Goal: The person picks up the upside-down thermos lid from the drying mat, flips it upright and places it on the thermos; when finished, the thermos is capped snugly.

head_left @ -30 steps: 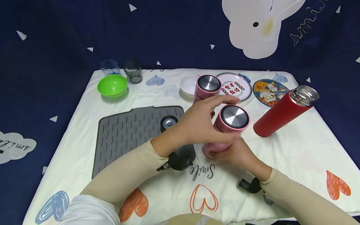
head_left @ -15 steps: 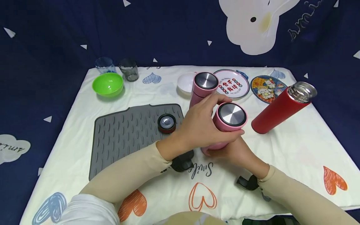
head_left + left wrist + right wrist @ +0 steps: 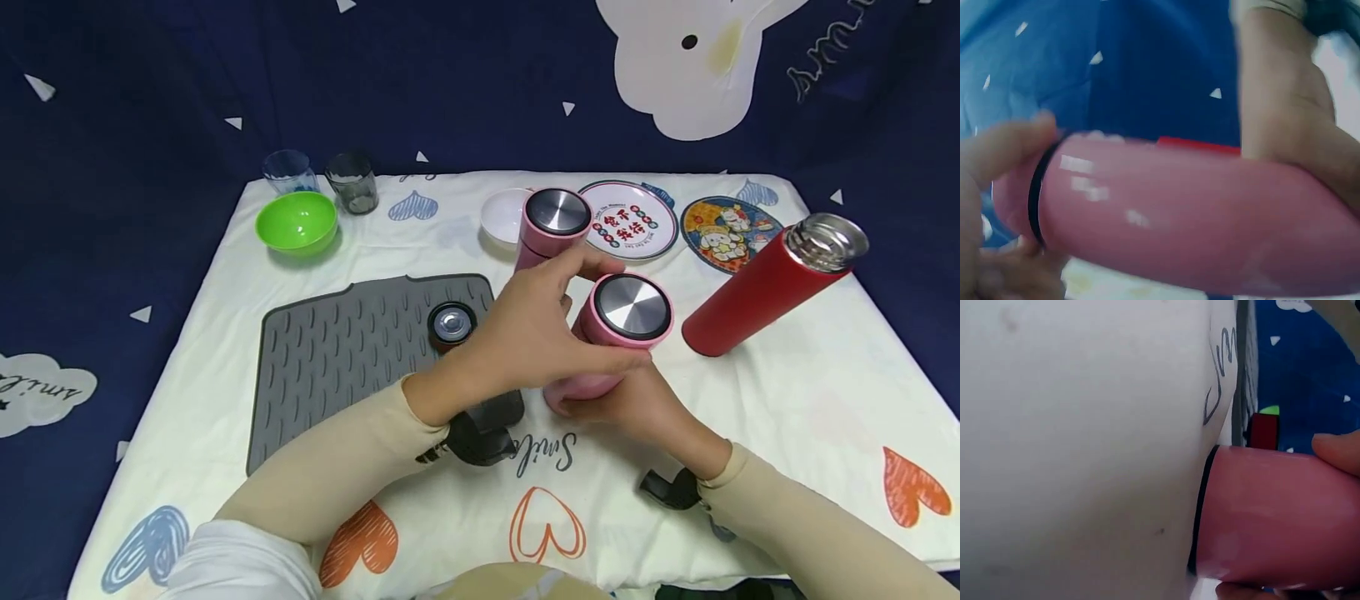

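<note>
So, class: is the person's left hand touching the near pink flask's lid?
Touching. The head view shows the left hand wrapped round the lid of the near pink flask; the left wrist view shows fingers on it.

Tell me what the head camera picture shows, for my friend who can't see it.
Two hands hold a pink thermos: the left hand grips its lid end, the right hand its base. Behind stand another pink thermos and an open red thermos.

Your table (image 3: 825, 400): cream heart-print cloth over it.
On it you have a grey ribbed mat (image 3: 352, 350), green bowl (image 3: 297, 222), two tumblers (image 3: 352, 182), white dish (image 3: 501, 215), two printed plates (image 3: 628, 220), red flask (image 3: 772, 285).
</note>
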`<state>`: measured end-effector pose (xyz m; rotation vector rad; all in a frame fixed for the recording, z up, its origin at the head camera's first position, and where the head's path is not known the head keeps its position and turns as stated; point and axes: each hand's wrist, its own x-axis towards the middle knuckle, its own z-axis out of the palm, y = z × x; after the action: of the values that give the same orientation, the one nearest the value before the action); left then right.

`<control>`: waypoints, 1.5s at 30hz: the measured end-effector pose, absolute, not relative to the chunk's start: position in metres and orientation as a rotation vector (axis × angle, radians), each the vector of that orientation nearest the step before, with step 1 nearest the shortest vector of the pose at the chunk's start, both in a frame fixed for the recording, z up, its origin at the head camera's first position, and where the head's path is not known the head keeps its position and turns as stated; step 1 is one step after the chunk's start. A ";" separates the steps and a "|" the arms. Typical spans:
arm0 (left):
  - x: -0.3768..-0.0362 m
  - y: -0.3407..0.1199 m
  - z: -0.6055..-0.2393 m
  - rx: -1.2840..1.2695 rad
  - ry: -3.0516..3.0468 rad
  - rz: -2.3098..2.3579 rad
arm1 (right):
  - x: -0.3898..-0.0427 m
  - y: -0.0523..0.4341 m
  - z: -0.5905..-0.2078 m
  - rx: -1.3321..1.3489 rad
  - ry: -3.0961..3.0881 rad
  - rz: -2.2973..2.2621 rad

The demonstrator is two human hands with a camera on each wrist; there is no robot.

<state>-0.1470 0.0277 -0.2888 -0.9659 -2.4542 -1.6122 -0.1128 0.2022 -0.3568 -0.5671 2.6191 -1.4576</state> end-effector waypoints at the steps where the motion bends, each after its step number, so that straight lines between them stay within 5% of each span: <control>1: -0.149 0.025 -0.289 -1.000 -2.450 -1.673 | -0.112 0.203 -0.357 -0.550 2.615 -1.455; 9: -0.143 0.029 -0.284 -0.885 -2.524 -1.419 | -0.124 0.210 -0.377 -0.619 2.608 -1.482; 16: -0.154 0.022 -0.293 -1.111 -2.457 -1.762 | -0.123 0.218 -0.397 -0.538 2.605 -1.451; 23: -0.141 0.023 -0.286 -0.893 -2.527 -1.362 | -0.128 0.214 -0.398 -0.667 2.577 -1.476; 29: -0.154 0.013 -0.282 -1.147 -2.510 -1.713 | -0.125 0.217 -0.394 -0.600 2.537 -1.436; 37: -0.133 0.023 -0.279 -0.892 -2.593 -1.128 | -0.130 0.213 -0.392 -0.730 2.558 -1.447; 45: -0.149 0.014 -0.285 -1.204 -2.516 -1.755 | -0.123 0.219 -0.395 -0.634 2.538 -1.437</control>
<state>-0.1489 0.0135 -0.2852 -1.2037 -2.5159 -1.7549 -0.1232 0.2186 -0.3946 -0.6341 2.5384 -1.4371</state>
